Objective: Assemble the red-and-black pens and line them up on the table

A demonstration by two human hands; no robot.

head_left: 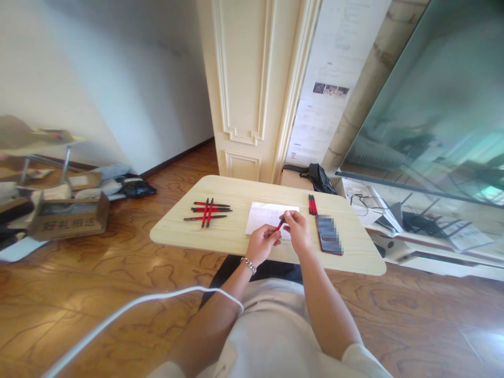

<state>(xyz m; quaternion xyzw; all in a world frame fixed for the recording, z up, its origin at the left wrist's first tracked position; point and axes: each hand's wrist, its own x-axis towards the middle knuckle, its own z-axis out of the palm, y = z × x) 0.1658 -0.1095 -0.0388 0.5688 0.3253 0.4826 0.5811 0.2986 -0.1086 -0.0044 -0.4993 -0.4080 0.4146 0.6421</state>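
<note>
1. In the head view, a white cable [137, 300] is seen closest, strung from the lower left to the left forearm, beside a pale shirt [271, 331].
2. A red-and-black pen [280, 224] is held over a paper [255, 216]; whether the sheet is touched cannot be told.
3. The pen's red end is pinched by the left hand [264, 242], its fingers closed; a bracelet [249, 265] is worn on that wrist.
4. The black end is gripped by the fingertips of the right hand [297, 231], closed on it.
5. Crossed pens [205, 213] are laid to the left on a pale table [177, 228].
6. To the right, a row of pens [312, 205] is set just beyond a phone [329, 237], its screen blurred into blocks.
7. Beyond the table, a black bag [321, 178] is seen; a cardboard box [71, 223] is placed on the floor at left.
</note>
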